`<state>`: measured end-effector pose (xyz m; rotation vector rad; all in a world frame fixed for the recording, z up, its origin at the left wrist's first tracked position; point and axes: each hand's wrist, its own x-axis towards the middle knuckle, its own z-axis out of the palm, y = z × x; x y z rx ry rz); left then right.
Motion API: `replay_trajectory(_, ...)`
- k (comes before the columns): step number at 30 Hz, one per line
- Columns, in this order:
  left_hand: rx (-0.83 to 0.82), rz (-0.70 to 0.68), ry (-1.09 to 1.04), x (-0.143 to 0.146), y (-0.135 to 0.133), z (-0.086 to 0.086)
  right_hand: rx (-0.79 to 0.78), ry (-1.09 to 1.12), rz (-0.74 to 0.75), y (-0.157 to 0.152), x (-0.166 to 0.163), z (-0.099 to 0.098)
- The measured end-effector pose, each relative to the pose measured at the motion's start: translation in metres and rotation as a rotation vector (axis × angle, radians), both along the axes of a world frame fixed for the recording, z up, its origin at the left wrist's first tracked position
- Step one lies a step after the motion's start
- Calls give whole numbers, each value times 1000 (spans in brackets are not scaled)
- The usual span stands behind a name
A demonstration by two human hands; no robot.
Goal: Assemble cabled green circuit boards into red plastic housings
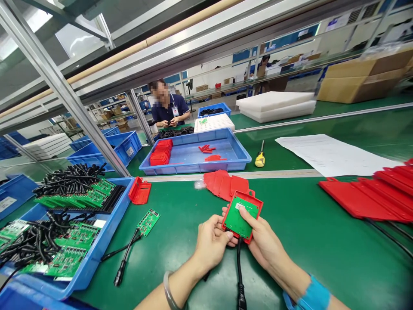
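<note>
Between my two hands is a red plastic case with a green circuit board lying in it. My left hand grips the case's lower left edge, thumb near the cable end. My right hand holds the right side, its thumb pressed on the board. A black cable runs down from the case toward me. Just behind the case, several flat red covers lie overlapping on the green table. Another green board with a black cable rests to the left.
A blue bin of cabled boards stands at left, beside a red case. Farther back are a blue tray with red parts, a screwdriver and paper. Red cases are stacked at right. A co-worker sits opposite.
</note>
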<state>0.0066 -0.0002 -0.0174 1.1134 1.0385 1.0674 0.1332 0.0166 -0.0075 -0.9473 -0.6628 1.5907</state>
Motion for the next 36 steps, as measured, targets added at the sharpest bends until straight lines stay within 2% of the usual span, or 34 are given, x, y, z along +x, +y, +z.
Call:
replay_trajectory(6,-166,-162,-180,-2,-2,7,-5,14,50,-1,2,-3)
replay_trajectory(11,-91,16,-187,5,1,-3,49,19,104,-2,-2,-6)
replay_trajectory(14,-16,35,-88,6,3,-12,77,10,125,-2,-5,-8)
replay_trajectory(17,55,65,63,5,2,-16,97,5,58,-4,-8,-9)
replay_trajectory(22,206,137,303,8,-3,-11,100,13,-67,-7,-14,-10)
replay_trajectory(25,253,176,364,9,-2,-8,118,22,-88,-5,-14,-10)
replay_trajectory(27,218,156,300,8,0,-7,118,35,-39,-2,-10,-9)
replay_trajectory(32,-69,-20,-12,3,6,-2,77,49,136,3,-1,-9)
replay_trajectory(36,-159,-146,-58,-4,5,5,72,7,215,1,-1,-10)
